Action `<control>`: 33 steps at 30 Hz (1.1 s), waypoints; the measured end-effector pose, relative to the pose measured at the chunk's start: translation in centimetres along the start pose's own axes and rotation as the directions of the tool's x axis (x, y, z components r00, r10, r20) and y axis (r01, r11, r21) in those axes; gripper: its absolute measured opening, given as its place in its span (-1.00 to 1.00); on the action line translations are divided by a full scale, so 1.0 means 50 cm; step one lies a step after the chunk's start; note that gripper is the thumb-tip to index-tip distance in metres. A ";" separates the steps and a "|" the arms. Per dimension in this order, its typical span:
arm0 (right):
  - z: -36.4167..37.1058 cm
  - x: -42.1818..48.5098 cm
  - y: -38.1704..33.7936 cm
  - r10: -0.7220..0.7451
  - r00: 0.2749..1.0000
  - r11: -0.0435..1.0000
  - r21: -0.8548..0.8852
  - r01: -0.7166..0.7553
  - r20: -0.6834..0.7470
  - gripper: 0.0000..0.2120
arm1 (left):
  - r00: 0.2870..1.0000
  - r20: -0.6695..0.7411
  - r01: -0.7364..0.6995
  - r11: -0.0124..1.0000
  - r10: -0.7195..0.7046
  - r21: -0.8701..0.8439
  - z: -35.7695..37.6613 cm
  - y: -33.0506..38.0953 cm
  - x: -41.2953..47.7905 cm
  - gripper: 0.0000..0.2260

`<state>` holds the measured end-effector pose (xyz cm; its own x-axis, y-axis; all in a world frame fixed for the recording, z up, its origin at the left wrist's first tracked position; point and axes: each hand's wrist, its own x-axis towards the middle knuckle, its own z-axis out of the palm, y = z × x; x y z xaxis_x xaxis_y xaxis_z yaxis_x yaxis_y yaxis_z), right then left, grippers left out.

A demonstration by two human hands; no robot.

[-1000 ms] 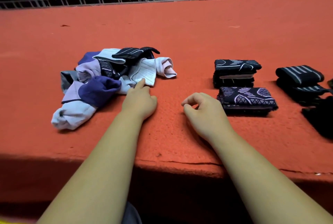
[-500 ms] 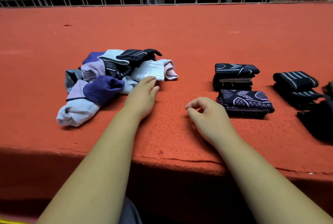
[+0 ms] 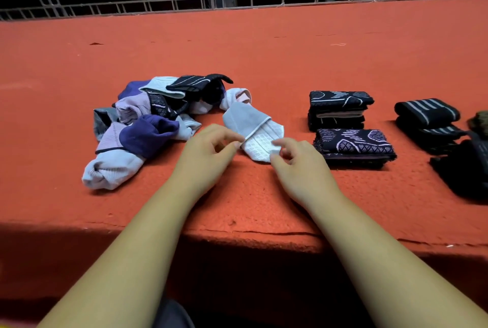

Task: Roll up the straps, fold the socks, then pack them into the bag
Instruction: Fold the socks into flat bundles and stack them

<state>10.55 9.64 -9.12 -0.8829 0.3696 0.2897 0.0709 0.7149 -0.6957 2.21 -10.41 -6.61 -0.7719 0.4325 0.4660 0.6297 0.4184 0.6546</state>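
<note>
Mostly white sock, grid-patterned sole, grey mesh top.

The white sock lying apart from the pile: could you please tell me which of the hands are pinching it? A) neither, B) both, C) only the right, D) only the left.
B: the left hand pinches the left edge of the white sock, and the right hand pinches its near end.
</note>
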 end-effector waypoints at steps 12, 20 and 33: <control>0.019 0.008 -0.006 -0.085 0.994 0.964 -0.245 0.100 0.074 -0.77 | 0.993 -0.045 0.119 0.944 -0.110 0.307 0.056 -0.051 0.064 -0.81; 0.004 -0.013 -0.019 -0.058 0.996 0.967 -0.243 0.072 0.064 -0.85 | 0.956 -0.202 0.250 0.951 -0.213 0.183 0.044 -0.045 0.071 -0.89; -0.097 -0.104 -0.016 0.015 0.980 0.951 -0.306 0.047 0.197 -0.81 | 0.798 -0.265 0.466 0.832 -0.542 -0.299 -0.050 -0.060 0.055 -0.84</control>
<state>17.34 10.02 -6.90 -0.9559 0.2558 0.1441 0.1679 0.8789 -0.4466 -2.05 -12.47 -5.80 -0.9803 -0.0932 0.1743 0.1377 0.3110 0.9404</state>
